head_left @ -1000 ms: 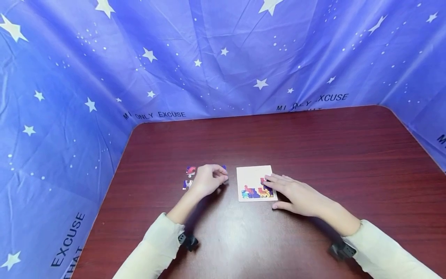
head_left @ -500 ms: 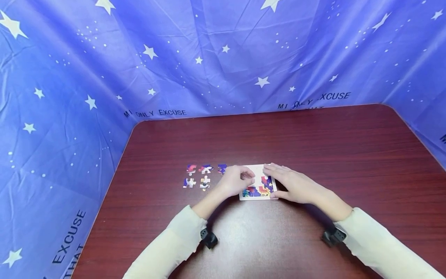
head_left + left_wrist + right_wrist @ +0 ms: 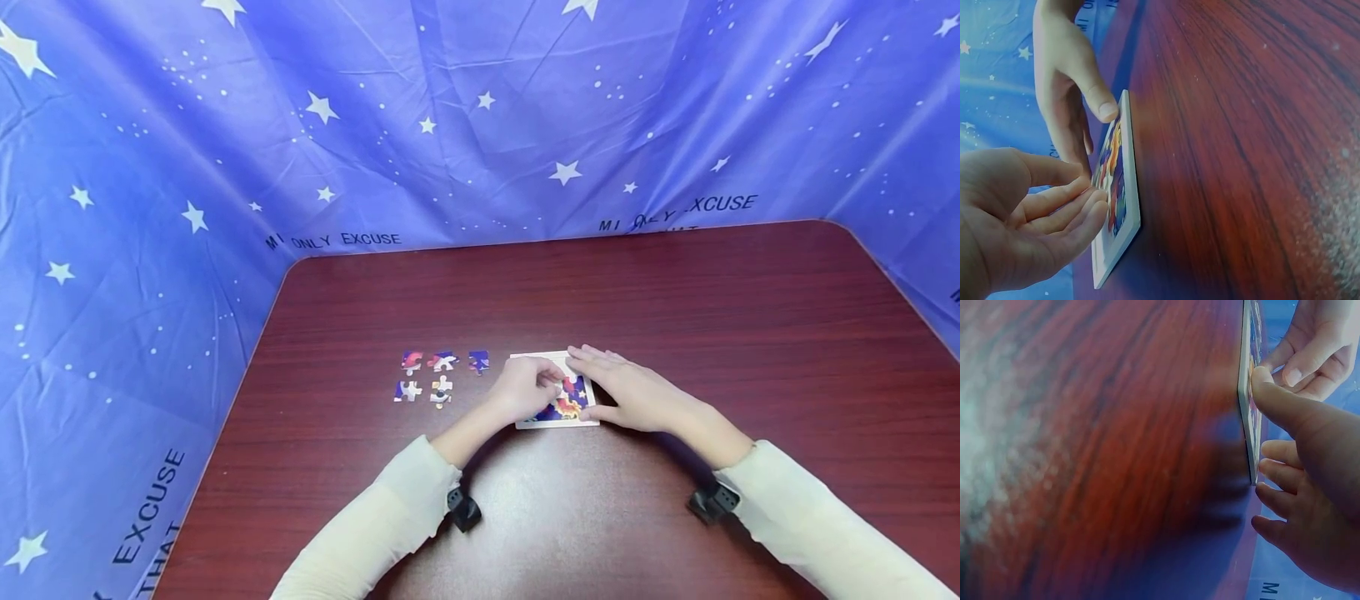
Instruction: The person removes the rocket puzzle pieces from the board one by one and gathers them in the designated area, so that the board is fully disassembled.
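A square jigsaw puzzle board [image 3: 557,425] with a pale frame lies on the table, its near part filled with colourful pieces [image 3: 570,407]. Over its left side is my left hand [image 3: 519,390], thumb and fingertips pinched together low at the surface. They pinch a puzzle piece that the fingers almost wholly hide. My right hand [image 3: 648,398] rests along the board's right edge with fingers extended. In the right wrist view its thumb [image 3: 1263,376] touches the frame near the front corner. Part of the board's pale inside is covered by the hands.
Left of the board lie several loose jigsaw pieces, among them a red one [image 3: 412,361], a blue one [image 3: 478,361] and a white and yellow one [image 3: 441,392]. The dark red wooden table [image 3: 660,292] is bordered by a blue star-printed curtain [image 3: 480,167].
My left hand has moved right from beside the loose pieces onto the board, uncovering those pieces. My right hand has shifted slightly, its thumb now at the board's edge.
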### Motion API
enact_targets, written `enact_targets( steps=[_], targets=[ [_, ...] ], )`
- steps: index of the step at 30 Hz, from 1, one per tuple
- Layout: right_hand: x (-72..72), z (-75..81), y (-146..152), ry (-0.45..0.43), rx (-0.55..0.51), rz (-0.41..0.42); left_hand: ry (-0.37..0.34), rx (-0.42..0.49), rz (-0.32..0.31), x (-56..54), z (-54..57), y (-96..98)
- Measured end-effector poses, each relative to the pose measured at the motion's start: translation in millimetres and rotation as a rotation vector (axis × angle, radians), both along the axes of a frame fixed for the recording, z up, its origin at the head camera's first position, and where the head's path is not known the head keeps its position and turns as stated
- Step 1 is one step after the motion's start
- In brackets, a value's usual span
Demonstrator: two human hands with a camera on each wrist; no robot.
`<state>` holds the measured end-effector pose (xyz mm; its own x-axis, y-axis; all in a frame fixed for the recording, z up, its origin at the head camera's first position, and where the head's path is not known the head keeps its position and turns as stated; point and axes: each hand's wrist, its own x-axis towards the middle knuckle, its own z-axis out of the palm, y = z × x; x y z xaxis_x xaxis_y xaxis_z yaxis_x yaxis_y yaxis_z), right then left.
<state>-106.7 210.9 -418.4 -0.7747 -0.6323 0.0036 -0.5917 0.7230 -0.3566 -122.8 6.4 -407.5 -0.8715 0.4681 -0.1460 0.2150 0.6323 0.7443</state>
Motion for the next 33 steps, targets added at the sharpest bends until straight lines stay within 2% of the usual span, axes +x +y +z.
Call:
enact_targets(
  steps=[7,17,23,33],
  targets=[
    [-0.7,1.2,-2.8,0.061,-0.028,0.006,0.017,-0.015,-0.019,3.5,0.0,3.9],
    [-1.0,-1.9,-4.4,0.003,-0.009,-0.007,0.081,-0.079,-0.019,9.0,0.5,7.0],
    [0.2,-3.2,-0.3,-0.010,-0.015,-0.024,0.051,-0.052,-0.020,8.6,0.2,9.7],
    [1.6,-3.5,1.6,-0.012,-0.024,-0.024,-0.111,0.085,0.044,4.6,-2.1,11.2]
  ],
)
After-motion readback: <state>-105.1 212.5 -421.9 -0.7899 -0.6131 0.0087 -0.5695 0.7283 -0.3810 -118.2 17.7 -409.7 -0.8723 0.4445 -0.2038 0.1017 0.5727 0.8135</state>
